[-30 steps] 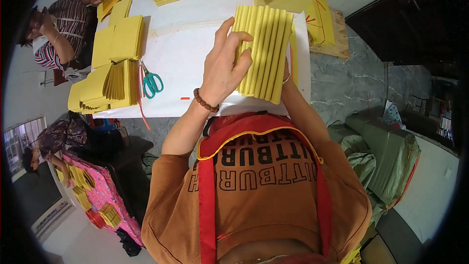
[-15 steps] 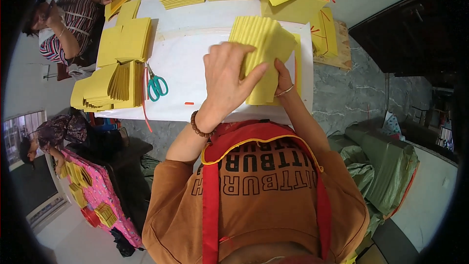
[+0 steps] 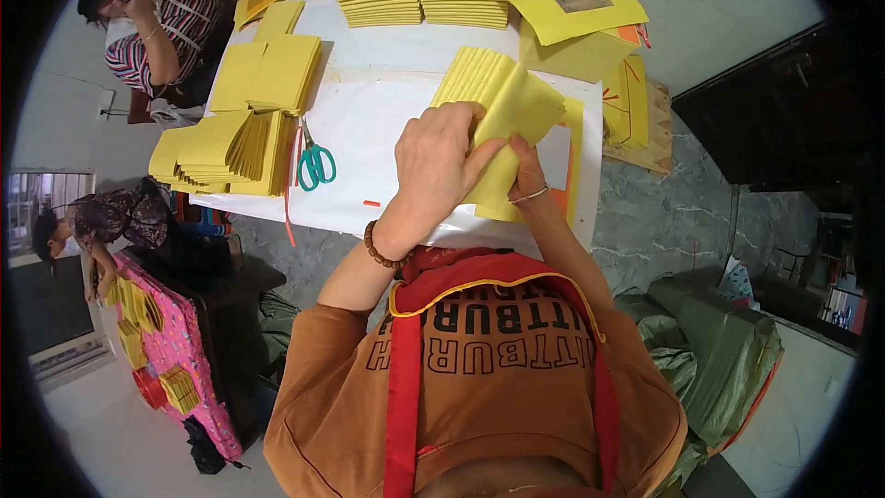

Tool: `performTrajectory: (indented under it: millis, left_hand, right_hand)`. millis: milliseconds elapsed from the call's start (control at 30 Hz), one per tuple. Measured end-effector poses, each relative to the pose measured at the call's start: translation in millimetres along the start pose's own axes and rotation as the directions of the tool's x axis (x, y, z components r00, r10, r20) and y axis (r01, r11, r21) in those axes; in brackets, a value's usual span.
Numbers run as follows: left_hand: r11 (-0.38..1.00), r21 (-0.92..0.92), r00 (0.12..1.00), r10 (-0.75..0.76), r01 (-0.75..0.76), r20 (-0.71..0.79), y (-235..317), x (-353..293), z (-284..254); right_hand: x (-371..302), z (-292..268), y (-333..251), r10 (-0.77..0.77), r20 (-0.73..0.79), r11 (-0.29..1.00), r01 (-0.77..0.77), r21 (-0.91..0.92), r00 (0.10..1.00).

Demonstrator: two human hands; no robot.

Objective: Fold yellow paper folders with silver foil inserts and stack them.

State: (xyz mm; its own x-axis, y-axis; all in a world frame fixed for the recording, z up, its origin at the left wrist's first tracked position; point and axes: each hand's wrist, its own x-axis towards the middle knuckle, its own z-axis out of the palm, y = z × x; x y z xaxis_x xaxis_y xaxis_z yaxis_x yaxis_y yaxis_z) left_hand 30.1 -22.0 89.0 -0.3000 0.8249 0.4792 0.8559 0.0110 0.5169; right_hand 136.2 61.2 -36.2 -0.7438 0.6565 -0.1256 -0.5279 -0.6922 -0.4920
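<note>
Near right corner, white tabletop (image 3: 369, 129) | My left hand (image 3: 435, 161) and right hand (image 3: 528, 173) clamp a yellow pleated bundle (image 3: 518, 103) over it | Yellow stacks (image 3: 463, 2) toward the far and left edges look done; mine, not yet set down, appears unfinished.

My fingers (image 3: 461, 118): brightly lit, softly shaded
Table (image 3: 369, 111): bright white, eleven o'clock
Door (image 3: 761, 101): dim, past two o'clock
Bags (image 3: 714, 341): glossy highlights, four o'clock
Wall (image 3: 69, 120): warped, fading into black, past nine o'clock
</note>
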Motion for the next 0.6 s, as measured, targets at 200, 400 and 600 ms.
performTrajectory:
  millis: [200, 400, 600]
  left_hand:
    - [0.992, -0.095, 0.994, -0.075, 0.083, 0.083, -4, 6, -8]
    - [0.945, -0.225, 0.966, -0.206, 0.237, 0.155, -2, 10, -19]
    - [0.15, -0.941, 0.844, -0.5, 0.304, 0.193, -58, 22, -19]
  right_hand:
    - [0, -2, 8, 0.022, 0.099, 0.999, -0.026, 0.041, 0.995]
    - [4, 4, 17, -0.051, 0.183, 0.978, 0.012, 0.209, 0.982]
    - [-1, -2, 9, -0.056, -0.007, 0.997, 0.055, -0.055, 0.998]
